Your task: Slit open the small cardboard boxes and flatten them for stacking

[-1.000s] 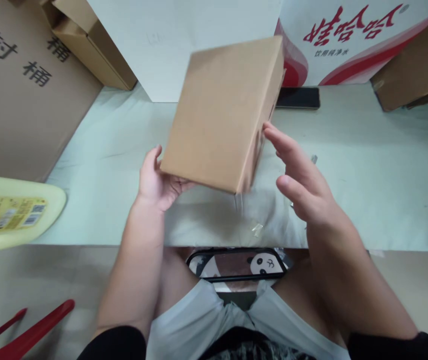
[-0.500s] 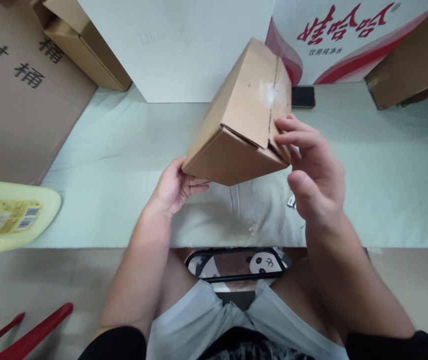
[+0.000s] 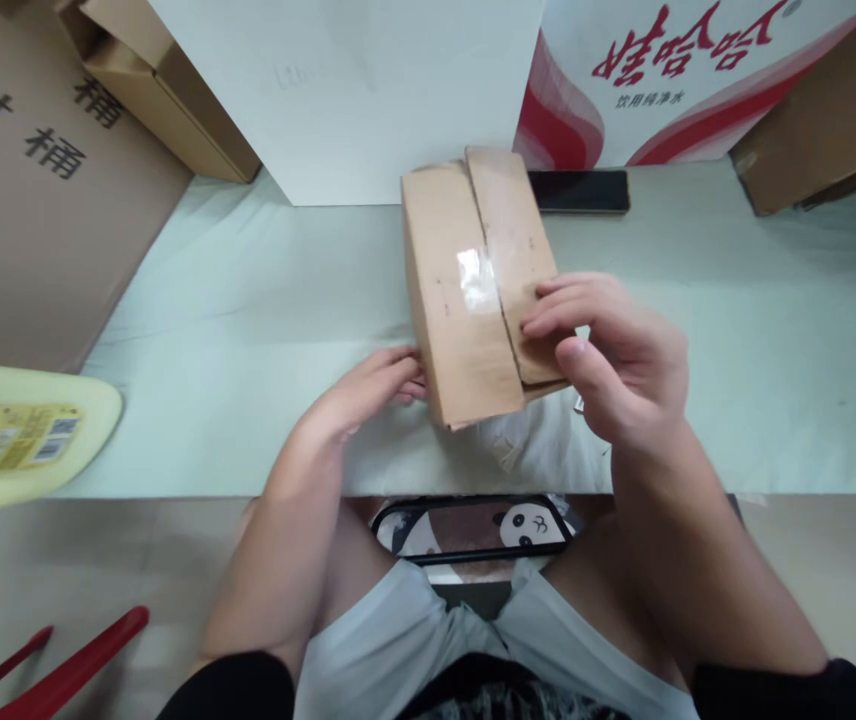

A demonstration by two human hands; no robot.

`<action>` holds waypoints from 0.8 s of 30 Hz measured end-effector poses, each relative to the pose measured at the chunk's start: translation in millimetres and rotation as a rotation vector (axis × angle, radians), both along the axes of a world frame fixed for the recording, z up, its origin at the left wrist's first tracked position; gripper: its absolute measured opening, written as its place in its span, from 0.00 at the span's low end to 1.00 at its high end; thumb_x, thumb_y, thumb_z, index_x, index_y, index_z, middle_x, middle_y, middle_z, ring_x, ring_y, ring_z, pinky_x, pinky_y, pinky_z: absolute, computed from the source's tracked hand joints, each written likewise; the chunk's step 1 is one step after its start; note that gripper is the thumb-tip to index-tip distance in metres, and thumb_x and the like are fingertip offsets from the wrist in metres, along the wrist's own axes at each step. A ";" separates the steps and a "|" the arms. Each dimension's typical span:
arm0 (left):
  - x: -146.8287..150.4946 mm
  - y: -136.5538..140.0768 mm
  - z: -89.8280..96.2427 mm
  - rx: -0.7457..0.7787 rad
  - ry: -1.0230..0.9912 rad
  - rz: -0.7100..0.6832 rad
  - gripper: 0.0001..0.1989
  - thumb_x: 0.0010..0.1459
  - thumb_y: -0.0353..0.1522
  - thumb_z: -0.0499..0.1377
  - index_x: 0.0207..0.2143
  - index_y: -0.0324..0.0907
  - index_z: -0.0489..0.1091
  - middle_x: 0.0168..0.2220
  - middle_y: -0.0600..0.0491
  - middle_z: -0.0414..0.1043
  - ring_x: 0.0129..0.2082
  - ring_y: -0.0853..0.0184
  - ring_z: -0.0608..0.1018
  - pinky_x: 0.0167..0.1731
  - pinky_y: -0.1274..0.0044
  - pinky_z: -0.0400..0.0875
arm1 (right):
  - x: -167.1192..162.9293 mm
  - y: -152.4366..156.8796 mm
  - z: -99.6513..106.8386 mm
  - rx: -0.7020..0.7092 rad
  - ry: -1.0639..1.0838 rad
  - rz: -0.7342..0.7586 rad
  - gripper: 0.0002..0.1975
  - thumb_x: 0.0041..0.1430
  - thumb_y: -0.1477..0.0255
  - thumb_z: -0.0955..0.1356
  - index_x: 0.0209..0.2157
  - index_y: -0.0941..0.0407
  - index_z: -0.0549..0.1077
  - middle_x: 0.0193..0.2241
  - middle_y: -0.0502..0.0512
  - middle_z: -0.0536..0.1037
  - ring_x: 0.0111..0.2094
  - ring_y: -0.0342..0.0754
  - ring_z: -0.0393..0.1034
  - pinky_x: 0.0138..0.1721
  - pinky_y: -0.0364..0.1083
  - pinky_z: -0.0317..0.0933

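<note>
A brown cardboard box with clear tape across its top seam sits over the near middle of the cloth-covered surface, slightly tilted. Whether its underside fully rests there cannot be seen. My left hand supports it at the lower left side, with the fingertips partly hidden behind the box. On the right, my right hand lays loosely spread fingers on the top flap near the right edge; the thumb stands apart from them. The flap's near right corner is slightly raised.
Behind the box are a dark flat oblong object, a white carton and a red-and-white carton. Brown cartons stand left. A yellow bottle lies front left, near red bars.
The box has come down and toward me and turned, so its taped top now faces up. My left hand has shifted from under its near corner to its left side.
</note>
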State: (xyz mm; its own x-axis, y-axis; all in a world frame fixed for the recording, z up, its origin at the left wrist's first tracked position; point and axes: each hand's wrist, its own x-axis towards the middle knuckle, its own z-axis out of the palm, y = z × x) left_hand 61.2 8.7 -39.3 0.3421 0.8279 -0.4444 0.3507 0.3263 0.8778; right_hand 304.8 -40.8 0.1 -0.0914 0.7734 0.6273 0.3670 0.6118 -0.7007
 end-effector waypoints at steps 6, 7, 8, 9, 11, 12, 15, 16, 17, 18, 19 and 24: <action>-18.3 -2.0 6.0 0.834 0.054 0.292 0.21 0.64 0.48 0.60 0.54 0.50 0.74 0.54 0.49 0.79 0.57 0.54 0.79 0.58 0.59 0.75 | -4.2 -0.7 0.8 -0.056 -0.050 0.173 0.06 0.65 0.72 0.67 0.35 0.52 0.77 0.34 0.50 0.83 0.41 0.47 0.78 0.63 0.57 0.67; -18.7 -3.6 7.9 0.994 -0.033 0.266 0.21 0.65 0.48 0.59 0.57 0.54 0.73 0.58 0.51 0.76 0.61 0.55 0.76 0.62 0.59 0.72 | -5.9 -0.4 0.7 -0.058 -0.059 0.206 0.05 0.65 0.72 0.68 0.36 0.52 0.77 0.35 0.50 0.83 0.41 0.47 0.78 0.65 0.57 0.65; -17.8 -5.2 9.8 1.120 -0.090 0.196 0.22 0.66 0.49 0.58 0.59 0.57 0.71 0.60 0.53 0.74 0.64 0.55 0.73 0.65 0.58 0.69 | -7.8 -0.2 0.6 -0.061 -0.071 0.236 0.04 0.65 0.72 0.68 0.37 0.53 0.77 0.36 0.50 0.83 0.42 0.47 0.78 0.66 0.58 0.63; -15.8 -6.6 11.4 1.205 -0.102 0.099 0.22 0.67 0.49 0.56 0.61 0.59 0.70 0.62 0.54 0.73 0.67 0.55 0.71 0.68 0.57 0.65 | -9.9 -0.2 0.5 -0.063 -0.088 0.264 0.04 0.65 0.72 0.68 0.38 0.53 0.76 0.37 0.50 0.83 0.42 0.47 0.78 0.68 0.58 0.61; -9.8 -8.3 13.0 1.283 -0.030 -0.093 0.23 0.69 0.47 0.53 0.63 0.58 0.68 0.63 0.53 0.71 0.68 0.54 0.69 0.71 0.54 0.58 | -13.3 -0.7 0.7 -0.060 -0.126 0.296 0.04 0.65 0.71 0.69 0.40 0.52 0.76 0.40 0.50 0.83 0.44 0.47 0.78 0.70 0.59 0.58; -6.7 -8.4 12.7 1.293 0.019 -0.156 0.23 0.70 0.45 0.51 0.64 0.56 0.68 0.64 0.51 0.71 0.67 0.53 0.70 0.72 0.53 0.56 | -13.8 -1.3 1.2 -0.062 -0.134 0.273 0.04 0.65 0.70 0.69 0.40 0.52 0.76 0.40 0.50 0.83 0.45 0.47 0.78 0.69 0.58 0.59; -1.2 -6.8 8.8 1.312 0.087 -0.198 0.22 0.71 0.43 0.48 0.63 0.54 0.68 0.63 0.50 0.71 0.66 0.53 0.71 0.71 0.51 0.56 | -5.4 -1.8 5.0 -0.101 -0.075 -0.127 0.06 0.65 0.67 0.66 0.37 0.52 0.76 0.38 0.53 0.82 0.44 0.50 0.78 0.55 0.54 0.70; -0.9 -6.1 7.3 1.316 0.089 -0.191 0.22 0.71 0.43 0.47 0.63 0.54 0.68 0.63 0.50 0.71 0.65 0.53 0.71 0.71 0.51 0.56 | 1.5 -1.0 6.6 -0.162 -0.076 -0.349 0.08 0.65 0.66 0.65 0.36 0.52 0.75 0.36 0.54 0.81 0.41 0.50 0.77 0.48 0.53 0.71; -1.1 -5.5 6.1 1.317 0.091 -0.186 0.22 0.71 0.43 0.48 0.63 0.54 0.69 0.63 0.50 0.71 0.65 0.53 0.71 0.71 0.52 0.56 | 10.2 0.6 8.0 -0.276 -0.127 -0.551 0.09 0.65 0.64 0.64 0.36 0.52 0.75 0.33 0.55 0.80 0.37 0.51 0.76 0.43 0.52 0.70; -1.6 -5.1 5.1 1.317 0.090 -0.184 0.22 0.71 0.43 0.48 0.62 0.54 0.69 0.63 0.50 0.71 0.65 0.53 0.71 0.71 0.52 0.57 | 19.9 2.8 8.7 -0.439 -0.232 -0.709 0.11 0.64 0.62 0.64 0.37 0.52 0.76 0.31 0.56 0.79 0.35 0.52 0.74 0.40 0.53 0.68; -2.1 -4.9 4.5 1.320 0.088 -0.182 0.22 0.71 0.43 0.48 0.62 0.53 0.69 0.63 0.50 0.71 0.65 0.53 0.71 0.71 0.52 0.57 | 30.0 5.4 8.5 -0.650 -0.387 -0.790 0.15 0.64 0.58 0.64 0.41 0.52 0.77 0.31 0.58 0.79 0.35 0.55 0.74 0.39 0.55 0.67; -1.5 -3.8 3.7 1.320 0.117 -0.181 0.23 0.71 0.44 0.47 0.62 0.54 0.69 0.63 0.50 0.71 0.65 0.53 0.71 0.71 0.51 0.56 | 58.1 14.1 -9.1 -1.259 -0.853 -0.503 0.34 0.65 0.50 0.60 0.64 0.56 0.67 0.51 0.70 0.79 0.52 0.69 0.74 0.50 0.62 0.66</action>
